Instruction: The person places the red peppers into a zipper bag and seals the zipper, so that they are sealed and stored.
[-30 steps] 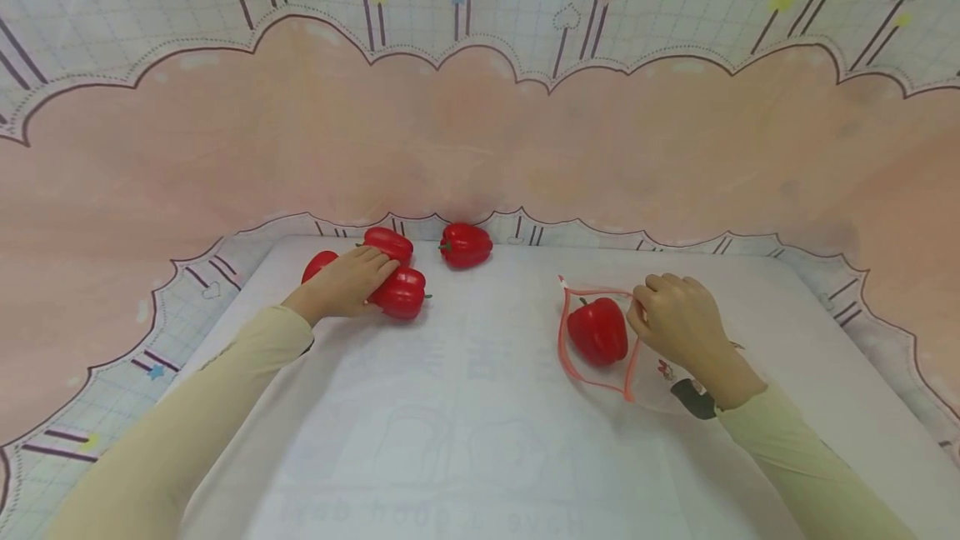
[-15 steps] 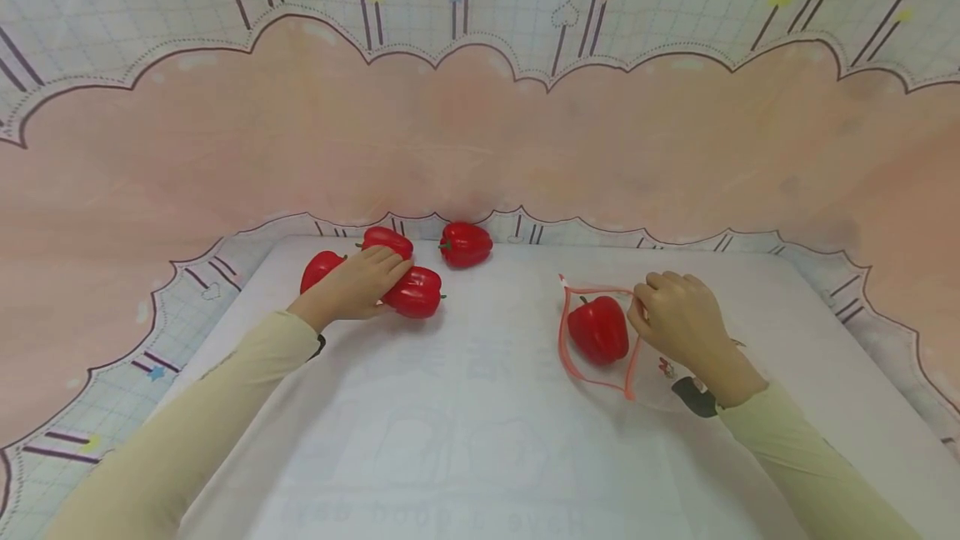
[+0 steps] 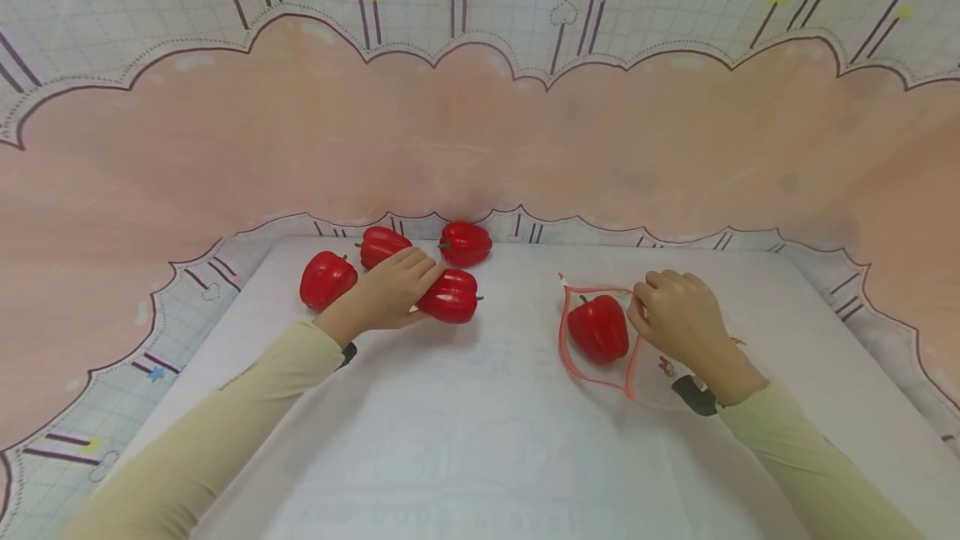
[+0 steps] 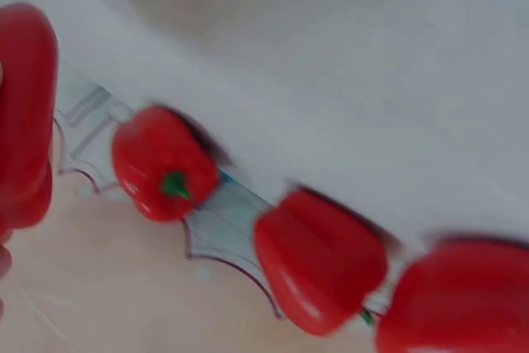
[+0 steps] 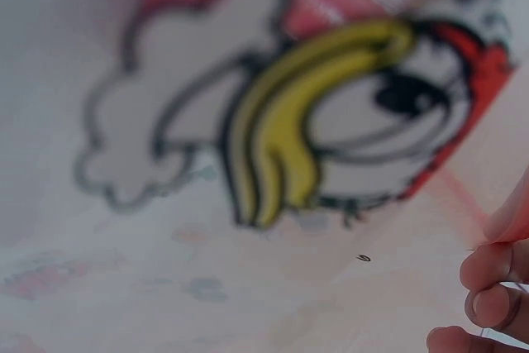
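Note:
My left hand (image 3: 390,286) grips a red bell pepper (image 3: 453,298) with a green stem, held over the back left of the table. In the left wrist view the gripped pepper (image 4: 25,113) shows at the left edge. With curled fingers my right hand (image 3: 678,319) pinches the edge of a see-through bag (image 3: 564,332) that has coral trim. Inside the bag's opening lies another red bell pepper (image 3: 598,330). The right wrist view shows a cartoon print (image 5: 289,155) on the bag up close, with several fingertips (image 5: 493,303) at the lower right.
Three more red bell peppers lie toward the back: one at the left (image 3: 327,280), one behind my left hand (image 3: 382,245), one by the cloth backdrop (image 3: 465,243). The backdrop (image 3: 465,140) rises behind the white table (image 3: 450,440).
My left hand has moved right with the gripped pepper, away from the peppers at the left, uncovering the leftmost one. My right hand and the bag stay in place.

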Tool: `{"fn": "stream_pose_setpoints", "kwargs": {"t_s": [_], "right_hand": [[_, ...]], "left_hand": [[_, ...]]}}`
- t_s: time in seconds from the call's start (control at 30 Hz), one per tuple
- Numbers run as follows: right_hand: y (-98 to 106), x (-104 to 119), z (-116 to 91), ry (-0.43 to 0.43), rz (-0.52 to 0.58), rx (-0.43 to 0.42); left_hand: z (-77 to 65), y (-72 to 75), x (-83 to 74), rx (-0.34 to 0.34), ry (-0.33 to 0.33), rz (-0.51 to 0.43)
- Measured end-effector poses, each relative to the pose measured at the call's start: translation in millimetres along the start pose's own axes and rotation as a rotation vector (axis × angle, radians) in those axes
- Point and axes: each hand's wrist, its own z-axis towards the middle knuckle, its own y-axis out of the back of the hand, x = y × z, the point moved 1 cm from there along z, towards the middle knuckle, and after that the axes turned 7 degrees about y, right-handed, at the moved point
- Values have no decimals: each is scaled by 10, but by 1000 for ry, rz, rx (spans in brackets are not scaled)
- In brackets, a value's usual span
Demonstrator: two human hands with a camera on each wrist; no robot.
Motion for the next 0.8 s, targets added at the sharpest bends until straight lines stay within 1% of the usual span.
{"fn": "stream_pose_setpoints", "kwargs": {"t_s": [0.17,0.4,0.53,0.8], "right_hand": [[-3,-6,0,5,-2,-3],[1,-8,5,10,2,-7],[0,-9,8,4,2,1],[-7,-9,12,1,1,4]], "left_hand": [[103,-4,-181,-64,39,-24],[258,-55,-437,-124,104,-83],[340,-74,-587,-126,125,-100],[482,-62,-820,-94,110,-107]]}}
